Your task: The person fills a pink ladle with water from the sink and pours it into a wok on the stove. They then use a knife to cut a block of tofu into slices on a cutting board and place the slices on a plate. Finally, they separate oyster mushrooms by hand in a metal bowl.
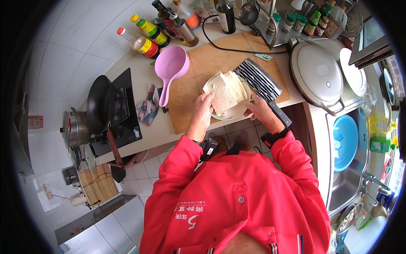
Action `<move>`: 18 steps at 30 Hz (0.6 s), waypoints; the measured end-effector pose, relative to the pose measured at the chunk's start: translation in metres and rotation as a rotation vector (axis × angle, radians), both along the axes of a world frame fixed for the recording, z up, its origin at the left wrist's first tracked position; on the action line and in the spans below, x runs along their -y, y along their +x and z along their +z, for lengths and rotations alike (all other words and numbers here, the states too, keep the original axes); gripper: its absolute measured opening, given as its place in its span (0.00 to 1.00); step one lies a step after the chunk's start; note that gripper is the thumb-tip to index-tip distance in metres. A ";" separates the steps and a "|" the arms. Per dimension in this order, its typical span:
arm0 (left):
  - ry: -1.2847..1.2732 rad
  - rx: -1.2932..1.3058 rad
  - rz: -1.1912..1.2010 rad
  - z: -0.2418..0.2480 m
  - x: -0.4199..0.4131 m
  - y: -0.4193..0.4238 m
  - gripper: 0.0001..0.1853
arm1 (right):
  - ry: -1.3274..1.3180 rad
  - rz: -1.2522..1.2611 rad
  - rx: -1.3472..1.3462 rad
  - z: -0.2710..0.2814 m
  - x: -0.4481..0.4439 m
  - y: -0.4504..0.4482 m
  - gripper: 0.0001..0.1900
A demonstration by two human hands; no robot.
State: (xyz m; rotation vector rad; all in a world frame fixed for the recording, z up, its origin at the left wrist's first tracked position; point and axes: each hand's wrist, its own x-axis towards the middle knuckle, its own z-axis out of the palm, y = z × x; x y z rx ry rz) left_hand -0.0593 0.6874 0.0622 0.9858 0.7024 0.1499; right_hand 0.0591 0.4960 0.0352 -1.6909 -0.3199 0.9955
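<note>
My left hand (202, 110) grips the left rim of a round plate (234, 113), its thumb lying against pale, flat tofu slices (223, 96). The slices are stacked and fanned out on the plate, covering most of it. On the opposite side, my right hand (259, 109) pinches the plate's rim; some of its fingers are hidden underneath. The plate is over the front edge of a wooden cutting board (187, 116); whether it rests there or is lifted I cannot tell. Right of it lies a cleaver (258, 79) with a striped-looking blade, its dark handle passing behind my right wrist.
A pink ladle-like scoop (172, 63) rests at the board's left, near a crumpled checked cloth (149, 106). A black wok (101, 104) stands on the hob. Several sauce bottles (149, 30) line the back. Right are a lidded electric pan (317, 73) and a sink with a blue basin (345, 143).
</note>
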 end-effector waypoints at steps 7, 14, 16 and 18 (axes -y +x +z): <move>0.032 0.040 -0.015 -0.007 -0.002 0.006 0.21 | 0.076 -0.044 -0.063 -0.005 -0.006 -0.006 0.18; 0.329 0.113 -0.047 0.007 -0.004 0.020 0.21 | 0.210 -0.142 -0.004 0.009 -0.008 -0.003 0.18; 0.385 0.160 0.010 0.019 -0.005 0.027 0.22 | 0.214 -0.176 -0.021 0.014 -0.011 0.000 0.16; 0.481 0.153 -0.031 0.037 -0.008 0.032 0.22 | 0.281 -0.173 -0.059 0.020 -0.013 0.002 0.16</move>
